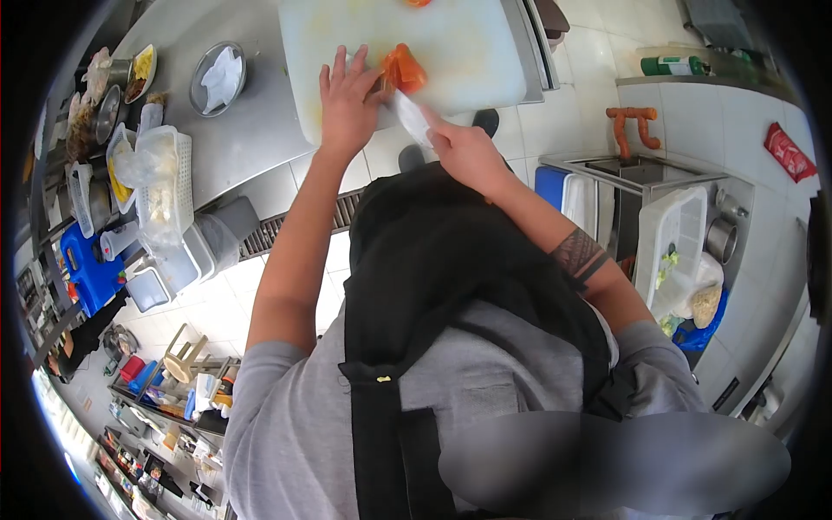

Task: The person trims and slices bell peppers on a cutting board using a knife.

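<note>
An orange-red piece of food (405,69), perhaps tomato or pepper, lies on the white cutting board (468,52) near its front edge. My left hand (348,106) is over the board at the food's left side, fingers spread, with the thumb and fingertips close to the piece. A knife (411,119) with a pale blade is in my right hand (466,156), its fingers wrapped round the handle. The blade points up and left, and its tip is beside the food. The handle is mostly hidden in my grip.
A metal bowl (218,80) with white cloth or paper stands left of the board. Further left are a white basket (182,173) with plastic bags and several food containers. At right, a white tub (674,251) holds green scraps. Another orange piece (418,3) is at the board's far edge.
</note>
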The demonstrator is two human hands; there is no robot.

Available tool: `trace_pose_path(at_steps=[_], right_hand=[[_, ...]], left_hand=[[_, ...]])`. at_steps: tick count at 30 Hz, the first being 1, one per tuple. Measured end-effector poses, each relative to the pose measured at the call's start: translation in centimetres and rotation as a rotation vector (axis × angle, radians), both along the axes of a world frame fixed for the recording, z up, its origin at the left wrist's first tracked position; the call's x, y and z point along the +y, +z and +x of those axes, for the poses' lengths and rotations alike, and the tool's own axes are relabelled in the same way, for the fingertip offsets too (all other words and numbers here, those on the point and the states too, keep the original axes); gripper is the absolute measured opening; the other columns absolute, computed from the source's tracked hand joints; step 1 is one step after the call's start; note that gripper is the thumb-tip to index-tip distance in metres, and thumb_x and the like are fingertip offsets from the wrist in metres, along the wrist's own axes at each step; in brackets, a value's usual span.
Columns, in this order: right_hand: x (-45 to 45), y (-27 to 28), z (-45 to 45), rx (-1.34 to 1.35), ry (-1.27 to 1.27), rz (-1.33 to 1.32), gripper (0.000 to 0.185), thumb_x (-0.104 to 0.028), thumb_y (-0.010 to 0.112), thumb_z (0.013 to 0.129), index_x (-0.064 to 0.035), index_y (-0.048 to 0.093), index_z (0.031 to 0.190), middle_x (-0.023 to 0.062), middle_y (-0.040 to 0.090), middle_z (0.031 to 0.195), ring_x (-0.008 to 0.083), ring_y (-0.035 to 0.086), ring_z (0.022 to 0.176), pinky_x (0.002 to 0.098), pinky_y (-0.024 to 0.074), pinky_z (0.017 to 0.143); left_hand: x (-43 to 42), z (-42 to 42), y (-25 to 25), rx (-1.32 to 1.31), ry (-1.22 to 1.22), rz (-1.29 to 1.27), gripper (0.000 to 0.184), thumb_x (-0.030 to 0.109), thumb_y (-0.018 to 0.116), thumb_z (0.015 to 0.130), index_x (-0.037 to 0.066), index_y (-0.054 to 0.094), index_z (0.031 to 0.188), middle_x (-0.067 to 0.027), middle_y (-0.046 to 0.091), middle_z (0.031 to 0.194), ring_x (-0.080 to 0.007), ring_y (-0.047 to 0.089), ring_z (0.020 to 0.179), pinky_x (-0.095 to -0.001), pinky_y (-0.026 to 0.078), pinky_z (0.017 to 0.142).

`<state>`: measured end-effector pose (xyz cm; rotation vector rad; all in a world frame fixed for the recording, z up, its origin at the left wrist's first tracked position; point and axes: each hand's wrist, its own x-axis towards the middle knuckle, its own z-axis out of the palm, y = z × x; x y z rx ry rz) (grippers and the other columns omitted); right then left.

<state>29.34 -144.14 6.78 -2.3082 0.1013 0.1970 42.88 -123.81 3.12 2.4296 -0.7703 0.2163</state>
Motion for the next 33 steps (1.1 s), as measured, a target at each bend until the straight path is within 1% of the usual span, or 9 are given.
trace_pose_path(at_steps=[10, 13, 15, 19, 21, 23, 25, 29, 33], right_hand=[[-3.9, 2.5, -0.1, 0.033, 0.232, -0.120, 0.052, -0.021, 0.058, 0.104, -0.0253, 0.059, 0.156, 0.0204, 0.077, 0.093, 0.0423, 0.073, 0.085, 0.0559, 0.0576, 0.080], [-4.8, 2.1, -0.9, 0.005, 0.257, -0.045, 0.054, -0.021, 0.058, 0.104, -0.0261, 0.057, 0.158, 0.0212, 0.076, 0.094, 0.0429, 0.072, 0.084, 0.0556, 0.0573, 0.080], [-5.2, 2.4, -1.5, 0.030, 0.252, -0.049, 0.055, -0.021, 0.058, 0.103, -0.0265, 0.056, 0.158, 0.0218, 0.076, 0.093, 0.0430, 0.072, 0.084, 0.0556, 0.0572, 0.080], [-6.1, 2.7, -2.7, 0.038, 0.218, -0.012, 0.057, -0.022, 0.058, 0.103, -0.0262, 0.054, 0.160, 0.0240, 0.074, 0.091, 0.0445, 0.072, 0.083, 0.0565, 0.0565, 0.080], [-6.3, 1.5, -3.0, 0.050, 0.213, 0.016, 0.056, -0.023, 0.058, 0.103, -0.0260, 0.056, 0.159, 0.0244, 0.074, 0.090, 0.0457, 0.071, 0.084, 0.0571, 0.0561, 0.081], [-6.1, -3.7, -3.5, -0.086, 0.130, -0.004, 0.055, -0.023, 0.058, 0.104, -0.0264, 0.056, 0.158, 0.0247, 0.074, 0.091, 0.0457, 0.071, 0.084, 0.0571, 0.0560, 0.081], [-6.5, -1.2, -3.4, -0.243, 0.070, 0.045, 0.054, -0.024, 0.058, 0.104, -0.0265, 0.056, 0.158, 0.0253, 0.074, 0.092, 0.0454, 0.072, 0.086, 0.0571, 0.0555, 0.083], [-7.8, 2.9, -4.1, 0.038, 0.060, 0.094, 0.055, -0.025, 0.057, 0.105, -0.0270, 0.054, 0.160, 0.0259, 0.074, 0.093, 0.0453, 0.072, 0.087, 0.0564, 0.0556, 0.083], [-9.5, 3.9, -4.8, 0.121, 0.029, 0.043, 0.055, -0.018, 0.061, 0.104, -0.0257, 0.057, 0.159, 0.0251, 0.075, 0.098, 0.0438, 0.072, 0.088, 0.0498, 0.0568, 0.084]], left_hand=[[2.0, 2.6, 5.0, -0.085, -0.417, 0.230, 0.015, 0.023, 0.077, 0.095, 0.015, 0.082, 0.107, -0.0033, 0.067, 0.148, -0.0314, 0.042, 0.156, -0.0622, 0.020, 0.132], [2.8, 3.7, 5.0, -0.156, -0.376, 0.073, 0.013, 0.021, 0.077, 0.096, 0.010, 0.082, 0.102, -0.0051, 0.077, 0.126, -0.0322, 0.062, 0.133, -0.0550, 0.041, 0.121], [2.9, 4.3, 5.8, 0.068, -0.125, -0.041, 0.013, 0.018, 0.072, 0.103, 0.008, 0.078, 0.107, -0.0081, 0.077, 0.111, -0.0307, 0.071, 0.103, -0.0441, 0.056, 0.096], [-4.0, 3.1, 15.0, -0.091, -0.156, -0.240, 0.013, 0.005, 0.062, 0.107, 0.006, 0.072, 0.115, -0.0105, 0.073, 0.101, -0.0304, 0.069, 0.090, -0.0373, 0.055, 0.079], [-9.1, 0.6, 19.9, -0.204, -0.465, -0.332, 0.020, -0.002, 0.070, 0.097, 0.008, 0.073, 0.114, -0.0089, 0.073, 0.102, -0.0295, 0.069, 0.090, -0.0390, 0.055, 0.080], [-14.6, -2.0, 24.3, -0.387, -0.828, -0.292, 0.046, -0.001, 0.079, 0.067, 0.012, 0.075, 0.111, -0.0046, 0.074, 0.104, -0.0294, 0.070, 0.091, -0.0419, 0.054, 0.085], [-20.3, -3.2, 24.3, -0.506, -0.946, -0.554, 0.045, 0.002, 0.080, 0.068, 0.012, 0.075, 0.111, -0.0052, 0.073, 0.103, -0.0312, 0.069, 0.089, -0.0434, 0.054, 0.085], [-30.5, 4.6, 17.1, -0.191, -0.692, 0.162, 0.041, 0.013, 0.071, 0.084, 0.009, 0.073, 0.125, -0.0135, 0.075, 0.124, -0.0358, 0.068, 0.120, -0.0497, 0.049, 0.107], [-30.0, 11.2, 7.6, -0.456, -0.404, 0.043, 0.046, 0.009, 0.064, 0.089, 0.008, 0.073, 0.134, -0.0174, 0.076, 0.121, -0.0375, 0.068, 0.121, -0.0452, 0.054, 0.104]])
